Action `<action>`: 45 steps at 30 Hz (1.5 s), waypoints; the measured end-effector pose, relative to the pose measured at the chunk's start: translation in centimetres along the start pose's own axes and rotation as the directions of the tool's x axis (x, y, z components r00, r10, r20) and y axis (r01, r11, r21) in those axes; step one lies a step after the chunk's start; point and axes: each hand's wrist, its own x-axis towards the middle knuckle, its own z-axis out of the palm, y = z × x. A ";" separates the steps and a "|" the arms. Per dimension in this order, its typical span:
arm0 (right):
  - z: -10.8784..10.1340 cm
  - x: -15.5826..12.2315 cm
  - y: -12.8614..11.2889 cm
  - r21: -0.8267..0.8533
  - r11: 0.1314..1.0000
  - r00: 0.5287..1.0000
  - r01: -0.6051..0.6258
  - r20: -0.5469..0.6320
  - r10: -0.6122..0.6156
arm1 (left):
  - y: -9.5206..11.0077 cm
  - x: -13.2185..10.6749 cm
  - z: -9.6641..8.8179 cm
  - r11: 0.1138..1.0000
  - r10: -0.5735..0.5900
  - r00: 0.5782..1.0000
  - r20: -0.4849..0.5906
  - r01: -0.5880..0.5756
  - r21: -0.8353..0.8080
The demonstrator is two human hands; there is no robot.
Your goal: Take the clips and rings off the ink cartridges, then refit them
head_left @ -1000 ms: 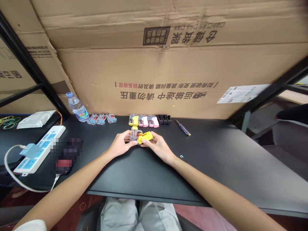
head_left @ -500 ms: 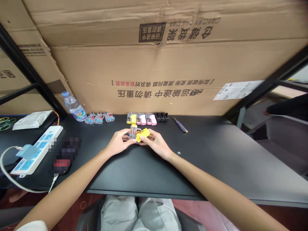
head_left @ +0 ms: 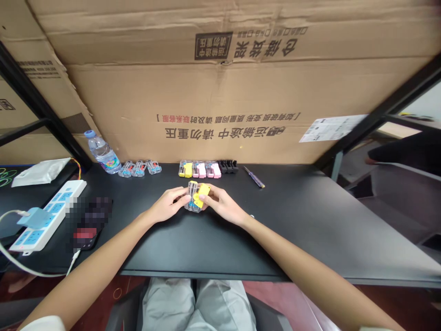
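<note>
Both hands meet over the middle of the black table (head_left: pixel 292 239). My left hand (head_left: pixel 168 205) grips a small clear plastic case (head_left: pixel 191 200) with blue and red bits inside. My right hand (head_left: pixel 220 205) pinches a yellow plastic piece (head_left: pixel 200 193) that sits against the right side of the case. Both sets of fingers are closed round these parts. Behind them stands a row of similar pieces: one yellow unit (head_left: pixel 185 169), pink units (head_left: pixel 206 169) and black ones (head_left: pixel 229 166).
Three clear units (head_left: pixel 139 168) and a water bottle (head_left: pixel 102 152) stand at the back left. A small screwdriver (head_left: pixel 254 177) lies at the back right. A white power strip (head_left: pixel 48 214) and a dark blurred object (head_left: pixel 87 223) are on the left. Cardboard (head_left: pixel 241 92) walls the back.
The yellow piece has swung in from lying out to the right and now sits upright against the clear case. Both hands stayed together at the same spot.
</note>
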 end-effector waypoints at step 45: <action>0.5 -0.1 -0.5 -0.051 0.996 0.987 -0.075 -0.146 0.067 | 0.6 0.3 0.8 0.973 -0.149 0.964 -0.219 0.103 -0.207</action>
